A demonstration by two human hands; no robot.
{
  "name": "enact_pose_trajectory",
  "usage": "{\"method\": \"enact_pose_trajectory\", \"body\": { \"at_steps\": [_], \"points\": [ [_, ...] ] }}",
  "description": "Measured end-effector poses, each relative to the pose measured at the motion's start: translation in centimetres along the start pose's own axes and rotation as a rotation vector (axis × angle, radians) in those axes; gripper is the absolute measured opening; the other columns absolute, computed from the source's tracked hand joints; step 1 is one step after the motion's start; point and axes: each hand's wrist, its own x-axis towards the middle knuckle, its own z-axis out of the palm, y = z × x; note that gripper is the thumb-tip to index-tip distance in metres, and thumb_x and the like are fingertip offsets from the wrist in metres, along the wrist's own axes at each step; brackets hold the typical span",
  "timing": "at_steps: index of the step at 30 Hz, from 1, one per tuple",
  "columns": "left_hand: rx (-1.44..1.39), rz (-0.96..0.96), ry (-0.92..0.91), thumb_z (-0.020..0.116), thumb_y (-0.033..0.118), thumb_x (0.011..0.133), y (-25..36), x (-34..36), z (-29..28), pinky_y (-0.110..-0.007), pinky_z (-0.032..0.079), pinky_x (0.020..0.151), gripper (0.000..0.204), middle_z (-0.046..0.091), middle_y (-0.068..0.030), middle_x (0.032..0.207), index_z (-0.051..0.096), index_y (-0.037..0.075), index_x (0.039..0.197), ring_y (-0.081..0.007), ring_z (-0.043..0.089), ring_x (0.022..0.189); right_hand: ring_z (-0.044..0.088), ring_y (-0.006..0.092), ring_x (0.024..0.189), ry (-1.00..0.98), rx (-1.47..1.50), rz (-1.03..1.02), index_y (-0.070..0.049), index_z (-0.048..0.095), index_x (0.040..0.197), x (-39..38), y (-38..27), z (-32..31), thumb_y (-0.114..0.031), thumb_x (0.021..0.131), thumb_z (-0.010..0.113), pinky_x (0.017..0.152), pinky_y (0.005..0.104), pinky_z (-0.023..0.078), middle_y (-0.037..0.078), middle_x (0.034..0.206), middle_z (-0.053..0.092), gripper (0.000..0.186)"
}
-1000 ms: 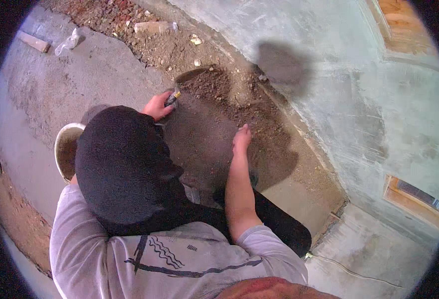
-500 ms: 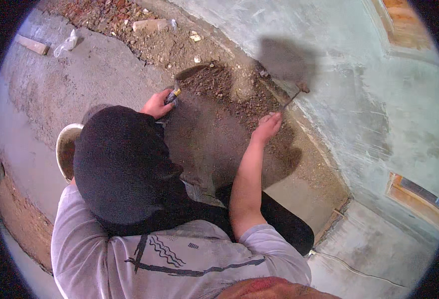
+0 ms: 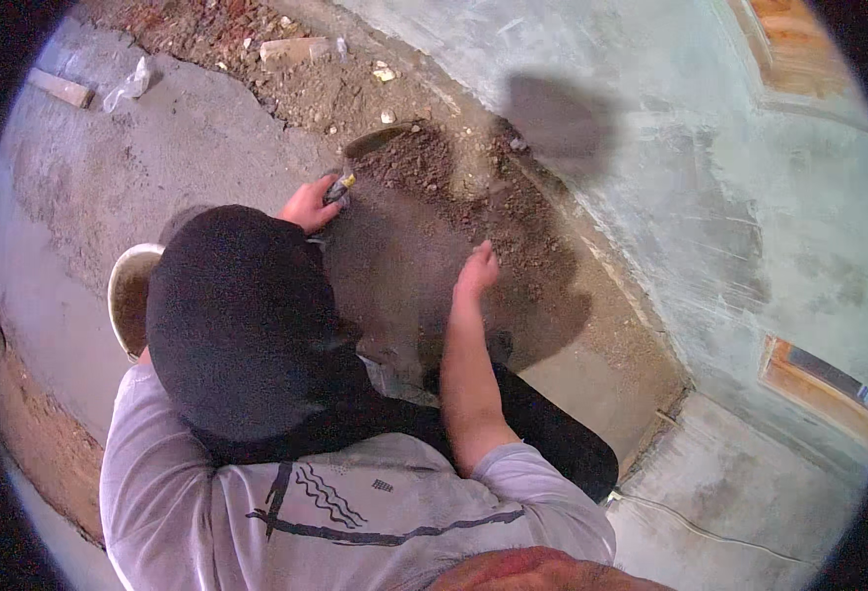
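My left hand (image 3: pixel 306 205) is closed round the dark, yellow-banded handle of a trowel (image 3: pixel 339 187). The trowel's broad dark blade rests at the edge of loose, gravelly brown soil (image 3: pixel 424 167). Over the near part of that soil is my right hand (image 3: pixel 478 269), its fingers closed. Half a second ago a thin-shanked tool with a clump on its tip showed in this hand; now its shank and tip are lost against the dark ground. Between my arms is my large black-clad knee (image 3: pixel 247 325), which hides most of my left forearm.
A pale-rimmed bucket (image 3: pixel 119 295) stands left beside my knee. Rough grey concrete (image 3: pixel 188 128) lies left, holding a wooden piece (image 3: pixel 63 89) and a crumpled clear plastic bag (image 3: pixel 130 84). Rubble (image 3: pixel 227 34) lies beyond. A plastered wall (image 3: pixel 670 197) rises on the right.
My right hand has swung left and nearer to me, away from the wall's foot, and its tool no longer stands out. My left hand and the trowel have barely moved.
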Motion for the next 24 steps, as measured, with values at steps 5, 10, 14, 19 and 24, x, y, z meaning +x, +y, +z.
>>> {"method": "enact_pose_trajectory", "body": {
  "at_steps": [5, 10, 14, 19, 24],
  "points": [
    [-0.016, -0.067, -0.042, 0.067, 0.022, 0.085, 0.1, -0.2, -0.1, -0.043, 0.049, 0.089, 0.057, 0.066, -0.0235, 0.104, 0.049, 0.002, 0.136, -0.035, 0.067, 0.099, 0.047, 0.0111, 0.056, -0.056, 0.345, -0.061, -0.004, 0.059, 0.08, 3.4, -5.2, -1.7, -0.035, 0.102, 0.05, 0.053, 0.0288, 0.038, 0.001, 0.064, 0.051, 0.039],
    [-0.024, -0.059, -0.078, 0.066, 0.023, 0.086, 0.7, 0.0, -0.5, -0.042, 0.049, 0.089, 0.057, 0.067, -0.0237, 0.105, 0.048, 0.0, 0.135, -0.0342, 0.067, 0.099, 0.053, 0.0196, 0.061, 0.065, 0.258, -0.287, -0.002, 0.061, 0.082, 1.8, -4.8, -1.3, -0.037, 0.101, 0.05, 0.061, 0.0361, 0.046, 0.004, 0.067, 0.056, 0.041],
    [0.015, -0.023, -0.039, 0.066, 0.023, 0.085, 0.5, 0.0, -0.4, -0.042, 0.049, 0.089, 0.057, 0.066, -0.0239, 0.105, 0.049, -0.001, 0.134, -0.0348, 0.067, 0.099, 0.062, 0.0279, 0.075, -0.047, -0.084, -0.048, 0.003, 0.065, 0.084, -2.5, 0.6, -0.2, -0.04, 0.1, 0.052, 0.072, 0.0416, 0.049, 0.016, 0.08, 0.067, 0.047],
    [-0.026, -0.052, -0.015, 0.064, 0.024, 0.081, 1.1, -0.4, -0.5, -0.046, 0.05, 0.081, 0.051, 0.065, -0.0256, 0.096, 0.054, 0.004, 0.127, -0.0411, 0.065, 0.095, 0.065, 0.0303, 0.08, -0.098, -0.252, 0.072, 0.004, 0.067, 0.088, -0.4, 1.9, 0.9, -0.043, 0.098, 0.054, 0.076, 0.0438, 0.048, 0.019, 0.084, 0.069, 0.05],
    [-0.068, -0.083, -0.034, 0.064, 0.025, 0.082, 2.4, -0.3, -1.0, -0.046, 0.049, 0.081, 0.049, 0.065, -0.0249, 0.094, 0.054, 0.004, 0.125, -0.0411, 0.066, 0.094, 0.059, 0.0251, 0.071, 0.027, 0.201, -0.046, 0.003, 0.063, 0.08, 3.0, -5.3, -0.5, -0.044, 0.098, 0.056, 0.073, 0.0425, 0.048, 0.011, 0.076, 0.065, 0.05]
  ]
}}
